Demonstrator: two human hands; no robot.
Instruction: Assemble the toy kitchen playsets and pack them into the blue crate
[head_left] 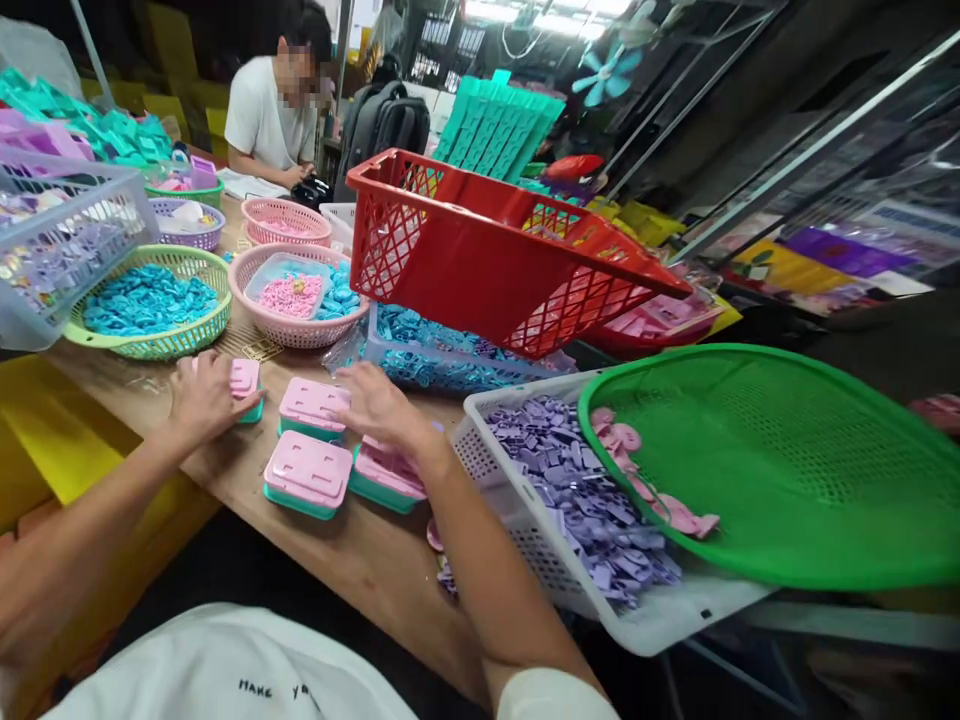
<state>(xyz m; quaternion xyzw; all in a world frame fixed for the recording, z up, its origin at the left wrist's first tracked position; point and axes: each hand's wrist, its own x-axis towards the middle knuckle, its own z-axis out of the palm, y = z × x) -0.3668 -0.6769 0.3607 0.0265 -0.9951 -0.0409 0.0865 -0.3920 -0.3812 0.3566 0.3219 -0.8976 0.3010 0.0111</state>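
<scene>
Four rectangular plastic boxes with pink lids and teal bottoms [307, 472] stand on the brown table [232, 462]. The left hand [201, 397] covers partly the leftmost one; whether its fingers grasp, I cannot tell. The right hand [381, 408], fingers loosely spread, is beside another. Beyond stands a light-green round plastic basket [169, 346].

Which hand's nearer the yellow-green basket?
Left. The left hand is just in front of the yellow-green basket; the right hand is farther right, by pink-lidded boxes.
</scene>
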